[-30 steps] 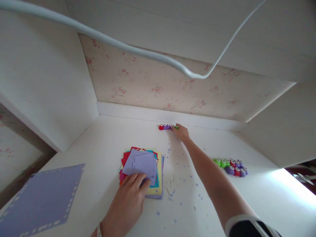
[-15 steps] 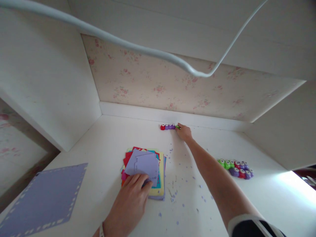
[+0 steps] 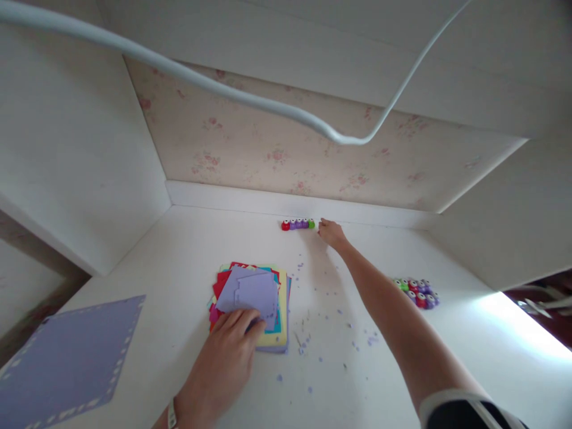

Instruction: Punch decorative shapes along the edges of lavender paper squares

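My left hand (image 3: pixel 235 345) lies over the lower left of a pile of coloured paper (image 3: pixel 282 339), fingers curled together. A small dark bit shows between its thumb and fingers, too hidden to name. Pale purple paper pieces (image 3: pixel 257 295) top the pile. At the back of the table, my right hand (image 3: pixel 331 232) is just right of a row of small big-eyed toys (image 3: pixel 299 224), red at the left, purple between, green at the right. A narrow gap separates its slightly parted fingers from the green toy, and no held thing shows in them.
More big-eyed toys (image 3: pixel 420 298) stand grouped beyond my right forearm. A large purple sheet (image 3: pixel 75 357) with a white dashed border lies at the left. Purple paper scraps (image 3: pixel 305 345) dot the table. A white cable (image 3: pixel 268 106) hangs across the view above.
My right hand has let go of the green toy at the row's right end and moved slightly right of it. My left hand stays on the paper pile. The view has shifted a little.
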Tool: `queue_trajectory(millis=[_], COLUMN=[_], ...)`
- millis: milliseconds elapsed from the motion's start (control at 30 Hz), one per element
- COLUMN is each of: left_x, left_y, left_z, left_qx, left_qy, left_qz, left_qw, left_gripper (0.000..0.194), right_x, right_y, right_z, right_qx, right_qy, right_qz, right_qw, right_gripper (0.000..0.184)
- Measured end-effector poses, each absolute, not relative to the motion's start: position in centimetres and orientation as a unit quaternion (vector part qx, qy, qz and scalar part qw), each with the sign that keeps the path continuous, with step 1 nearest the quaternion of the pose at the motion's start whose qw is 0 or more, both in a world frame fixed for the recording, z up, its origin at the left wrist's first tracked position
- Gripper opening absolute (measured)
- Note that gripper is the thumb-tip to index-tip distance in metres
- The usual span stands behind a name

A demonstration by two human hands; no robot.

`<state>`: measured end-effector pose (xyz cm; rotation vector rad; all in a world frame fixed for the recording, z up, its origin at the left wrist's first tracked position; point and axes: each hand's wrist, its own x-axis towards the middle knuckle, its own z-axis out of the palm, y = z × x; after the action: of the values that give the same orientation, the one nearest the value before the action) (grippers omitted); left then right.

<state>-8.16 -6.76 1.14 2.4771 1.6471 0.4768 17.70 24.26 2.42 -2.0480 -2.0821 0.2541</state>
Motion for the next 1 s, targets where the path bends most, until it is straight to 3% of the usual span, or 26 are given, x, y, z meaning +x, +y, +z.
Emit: queue_trajectory(millis=[200,367,433,533,700,1000], left_x=[-8.5,-8.6,-8.6,-8.6,-8.6,-8.7], left_y=[-6.7,-6.7,-6.7,-6.6,-6.4,-6.1], left_z=[0.7,0.3,0.4,0.5,0.3,-0.2], left_qx=[0.831,0.833,0.833,0.833,0.83,0.833], left_qy=[0.529,0.52,0.52,0.521,0.526,0.52], left_qz=[0.164,0.186,0.186,0.183,0.185,0.188], left_qw=[0.044,0.026,0.03,0.031,0.036,0.025], left_gripper=[0.04,0.039,0.037,0.033,0.031,0.033], right_x=[26.4,33.5,35.0,35.9,34.6,25.9], right_y=[18.6,13.3,12.1,11.5,12.8,21.7], right_z=[6.3,8.7,8.4,6.9,5.0,2.8], right_qx=[-0.644,-0.622,-0.624,-0.611,-0.587,-0.599], right_qy=[-0.751,-0.753,-0.751,-0.769,-0.799,-0.798], right_qz=[0.147,0.207,0.199,0.157,0.108,0.066], right_qw=[0.023,-0.058,-0.081,-0.101,-0.076,0.018], right_gripper=[0.033,0.071,0.073,0.063,0.039,0.049])
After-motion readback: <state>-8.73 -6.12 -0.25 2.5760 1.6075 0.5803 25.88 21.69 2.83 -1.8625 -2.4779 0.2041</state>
